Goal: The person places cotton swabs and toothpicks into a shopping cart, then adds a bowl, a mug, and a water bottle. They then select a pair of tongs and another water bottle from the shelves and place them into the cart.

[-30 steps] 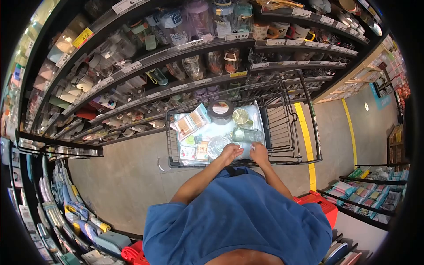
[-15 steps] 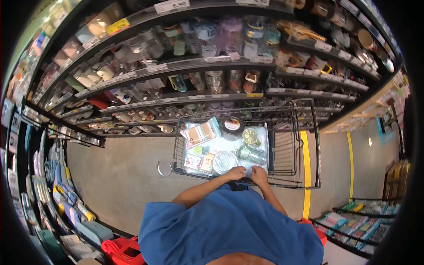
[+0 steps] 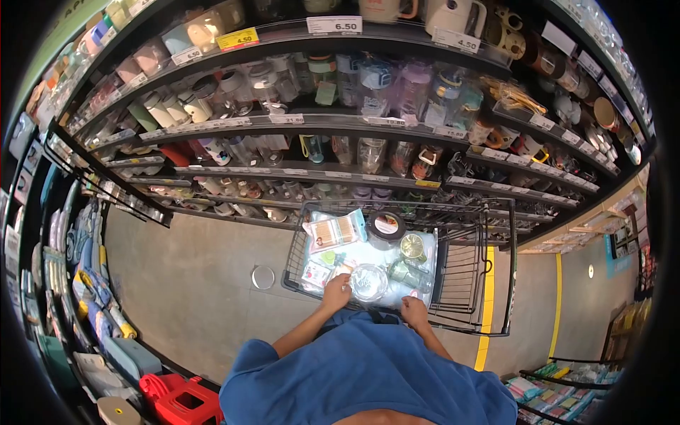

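Note:
My left hand (image 3: 338, 290) reaches over the near side of the black wire shopping cart (image 3: 290, 273), fingers curled beside a round clear container (image 3: 368, 282). It covers most of a small orange packet; whether it grips that is hidden. At the cart's near edge, right of the container, my right hand (image 3: 414, 309) is closed, its contents not discernible. Around them in the cart lie a pack of wooden sticks (image 3: 335, 231), a black-lidded tub (image 3: 386, 228), a green-tinted cup (image 3: 411, 246), a greenish clear bottle (image 3: 411, 275) and a small white packet (image 3: 315, 275).
Shelves of bottles, jars and mugs (image 3: 375, 88) rise beyond the cart. A round silvery disc (image 3: 263, 277) is on the floor to its left. Folded textiles (image 3: 88, 276) hang at far left, and a red plastic item (image 3: 185, 401) is near my left side. Yellow lines (image 3: 489, 304) run along the floor at right.
My left hand has moved left from the cart's near edge to the small packets, parting from my right hand, which stays near the edge. The camera view has shifted.

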`<action>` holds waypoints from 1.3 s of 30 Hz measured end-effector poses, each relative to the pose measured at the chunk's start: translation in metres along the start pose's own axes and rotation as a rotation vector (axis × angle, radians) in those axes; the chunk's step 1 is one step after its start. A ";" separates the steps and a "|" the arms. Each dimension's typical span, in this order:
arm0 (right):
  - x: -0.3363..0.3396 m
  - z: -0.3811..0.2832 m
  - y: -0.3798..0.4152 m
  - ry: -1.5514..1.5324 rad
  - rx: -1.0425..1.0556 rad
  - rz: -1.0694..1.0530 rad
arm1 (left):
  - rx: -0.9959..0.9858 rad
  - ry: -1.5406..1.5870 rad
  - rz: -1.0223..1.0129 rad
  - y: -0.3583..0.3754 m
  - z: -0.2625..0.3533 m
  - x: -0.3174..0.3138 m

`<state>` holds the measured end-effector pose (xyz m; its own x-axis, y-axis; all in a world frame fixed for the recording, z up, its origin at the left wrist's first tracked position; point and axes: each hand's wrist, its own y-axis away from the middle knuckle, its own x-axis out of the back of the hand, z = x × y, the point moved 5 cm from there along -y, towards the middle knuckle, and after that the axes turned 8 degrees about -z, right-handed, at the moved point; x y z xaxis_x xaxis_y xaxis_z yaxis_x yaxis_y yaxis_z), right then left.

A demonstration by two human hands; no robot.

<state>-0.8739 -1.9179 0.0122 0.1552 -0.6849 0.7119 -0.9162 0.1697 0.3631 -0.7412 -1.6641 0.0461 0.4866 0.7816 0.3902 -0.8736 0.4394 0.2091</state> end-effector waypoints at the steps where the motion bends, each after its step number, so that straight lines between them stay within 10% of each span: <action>1: 0.000 -0.002 0.002 0.056 0.004 -0.005 | -0.062 -0.161 0.059 0.003 -0.010 0.006; 10: -0.011 -0.003 0.009 0.170 -0.078 -0.041 | -0.046 -0.711 -0.092 0.027 -0.079 0.005; 39: -0.026 0.000 -0.005 0.054 -0.213 -0.299 | 0.037 -0.870 -0.017 0.022 -0.062 0.005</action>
<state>-0.8730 -1.9016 -0.0083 0.4292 -0.6892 0.5838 -0.7309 0.1147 0.6728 -0.7575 -1.6229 -0.0033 0.3342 0.1523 0.9301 -0.8731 0.4216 0.2447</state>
